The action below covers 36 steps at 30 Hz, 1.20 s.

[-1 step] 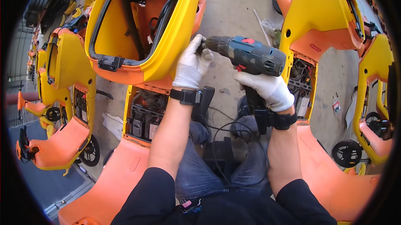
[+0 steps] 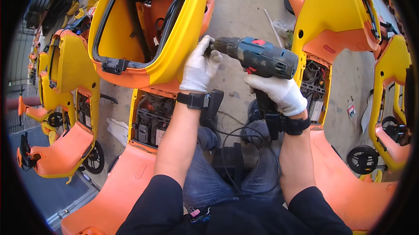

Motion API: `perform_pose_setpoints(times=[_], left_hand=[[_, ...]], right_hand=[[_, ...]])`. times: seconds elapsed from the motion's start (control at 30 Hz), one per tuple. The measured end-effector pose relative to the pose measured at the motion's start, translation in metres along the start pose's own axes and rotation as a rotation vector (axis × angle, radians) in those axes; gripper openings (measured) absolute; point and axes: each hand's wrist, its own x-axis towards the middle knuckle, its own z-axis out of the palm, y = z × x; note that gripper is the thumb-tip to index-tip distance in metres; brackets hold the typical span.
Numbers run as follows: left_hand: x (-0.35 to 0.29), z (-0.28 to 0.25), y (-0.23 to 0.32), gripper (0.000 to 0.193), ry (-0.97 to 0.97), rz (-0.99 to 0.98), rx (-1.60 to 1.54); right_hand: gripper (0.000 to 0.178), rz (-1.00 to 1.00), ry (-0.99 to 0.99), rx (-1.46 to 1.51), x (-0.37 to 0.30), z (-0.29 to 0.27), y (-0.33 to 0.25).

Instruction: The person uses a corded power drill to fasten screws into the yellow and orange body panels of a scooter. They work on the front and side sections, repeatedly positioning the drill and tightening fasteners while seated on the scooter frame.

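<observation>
My right hand (image 2: 279, 91), in a white knit glove, is wrapped round the grip of a dark teal power drill (image 2: 266, 58) with red switches. The drill lies level, its black chuck (image 2: 228, 46) turned left. My left hand (image 2: 201, 64), gloved too, is closed at the chuck's front end, against the side of a yellow and orange scooter body (image 2: 181, 43). A small dark piece (image 2: 211, 46) shows between its thumb and fingers; its kind is not clear. That body has a large opening with a black rim, and a dark latch-like fitting (image 2: 114, 65) on its lower edge.
Below the near body is an open bay of wiring (image 2: 150, 117) above an orange footboard (image 2: 118, 182). A second yellow scooter body (image 2: 334, 12) stands close on my right. More scooters (image 2: 70, 104) stand at both sides. A black cable (image 2: 279, 161) loops over my legs.
</observation>
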Motion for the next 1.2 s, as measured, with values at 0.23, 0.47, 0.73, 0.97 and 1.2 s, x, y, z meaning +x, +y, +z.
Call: perform_pose_setpoints(times=[0.23, 0.47, 0.73, 0.97, 1.2], left_hand=[[-0.001, 0.002, 0.0, 0.012, 0.009, 0.023, -0.019], [-0.003, 0.007, 0.002, 0.017, -0.015, 0.025, 0.023], [-0.003, 0.004, 0.004, 0.027, 0.004, 0.028, 0.045], [-0.001, 0.001, 0.004, 0.038, -0.011, 0.012, 0.045], [-0.005, 0.012, 0.002, 0.043, 0.078, 0.054, 0.097]], right_hand=[[0.018, -0.045, -0.012, -0.014, -0.001, -0.001, 0.003], [0.02, -0.022, 0.0, 0.056, 0.0, -0.001, 0.004], [0.022, -0.02, -0.017, -0.007, 0.003, -0.005, 0.01], [0.019, 0.004, 0.021, -0.007, -0.001, -0.004, 0.004], [0.022, 0.005, 0.001, -0.033, 0.0, -0.006, 0.007]])
